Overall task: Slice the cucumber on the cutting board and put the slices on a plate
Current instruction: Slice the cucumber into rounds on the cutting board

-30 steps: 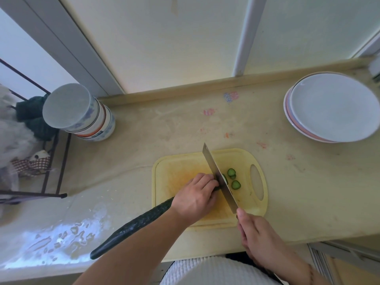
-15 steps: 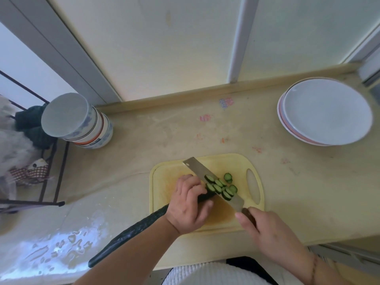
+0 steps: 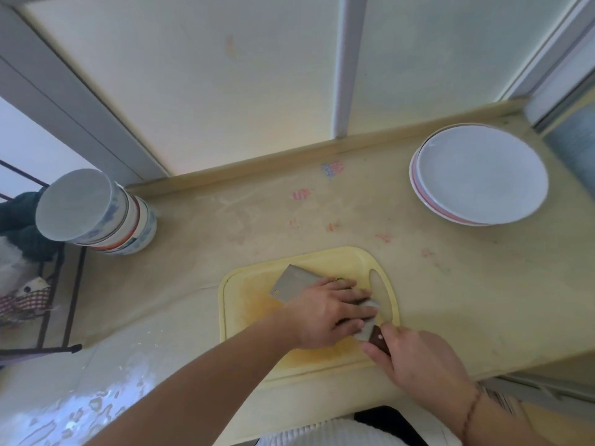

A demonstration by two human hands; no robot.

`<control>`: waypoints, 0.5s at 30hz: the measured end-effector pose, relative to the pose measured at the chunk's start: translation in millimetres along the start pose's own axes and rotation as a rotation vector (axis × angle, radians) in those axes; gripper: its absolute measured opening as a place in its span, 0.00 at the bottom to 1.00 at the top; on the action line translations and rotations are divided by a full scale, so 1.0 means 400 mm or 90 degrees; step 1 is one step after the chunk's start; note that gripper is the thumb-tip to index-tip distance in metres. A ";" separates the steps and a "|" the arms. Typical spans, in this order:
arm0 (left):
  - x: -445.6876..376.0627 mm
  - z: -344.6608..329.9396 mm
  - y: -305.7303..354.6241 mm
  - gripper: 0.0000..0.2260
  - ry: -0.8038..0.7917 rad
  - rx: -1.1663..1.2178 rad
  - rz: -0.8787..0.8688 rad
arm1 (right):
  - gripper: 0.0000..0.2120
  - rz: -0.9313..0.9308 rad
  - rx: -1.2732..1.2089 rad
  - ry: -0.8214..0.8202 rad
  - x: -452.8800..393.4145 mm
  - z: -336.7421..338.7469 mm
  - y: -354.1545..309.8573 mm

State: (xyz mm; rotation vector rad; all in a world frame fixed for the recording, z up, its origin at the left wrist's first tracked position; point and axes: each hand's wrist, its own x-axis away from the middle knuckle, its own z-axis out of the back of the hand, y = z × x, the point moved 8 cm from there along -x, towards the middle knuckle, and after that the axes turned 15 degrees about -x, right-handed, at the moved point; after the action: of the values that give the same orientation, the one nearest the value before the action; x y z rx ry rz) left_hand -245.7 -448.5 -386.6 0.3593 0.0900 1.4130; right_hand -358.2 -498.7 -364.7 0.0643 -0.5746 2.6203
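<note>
A yellow cutting board lies near the counter's front edge. A cleaver lies almost flat on it, blade to the far left. My right hand grips its dark handle at the board's near right. My left hand lies flat with straight fingers over the blade and covers the cucumber slices; only a green sliver shows past the fingers. The long uncut cucumber is out of sight. A stack of white plates sits at the far right, with nothing on top.
A stack of patterned bowls stands at the far left by a wire rack holding cloths. A wet patch spreads over the counter at the near left. A wall and window frame run along the back.
The cleaver has tilted from its cutting edge to nearly flat. My left hand has let go of the cucumber and moved right onto the slices on the blade. The long cucumber is gone from view.
</note>
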 end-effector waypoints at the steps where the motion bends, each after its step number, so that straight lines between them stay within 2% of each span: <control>1: -0.005 0.004 -0.006 0.21 0.015 0.021 -0.004 | 0.40 0.010 -0.002 0.014 0.006 0.000 0.002; 2: -0.011 0.011 -0.011 0.19 0.032 0.039 -0.007 | 0.39 0.023 0.002 0.036 0.008 0.002 0.002; 5: -0.037 0.040 -0.029 0.14 0.062 0.088 -0.006 | 0.35 -0.033 0.017 0.028 0.007 0.001 0.026; 8: -0.064 0.067 -0.051 0.12 0.082 0.133 -0.001 | 0.35 -0.028 -0.001 0.062 0.013 0.016 0.048; 13: -0.092 0.032 -0.088 0.13 0.046 0.067 -0.016 | 0.35 0.028 0.024 0.108 0.049 0.042 0.045; 15: -0.094 0.003 -0.114 0.15 0.048 0.036 -0.011 | 0.37 -0.001 0.017 0.094 0.061 0.015 0.048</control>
State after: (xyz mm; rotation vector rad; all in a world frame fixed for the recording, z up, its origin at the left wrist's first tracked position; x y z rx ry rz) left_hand -208.3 -490.6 -404.6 0.3511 0.1948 1.4086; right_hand -388.7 -506.5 -363.2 -0.1187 -0.4877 2.6047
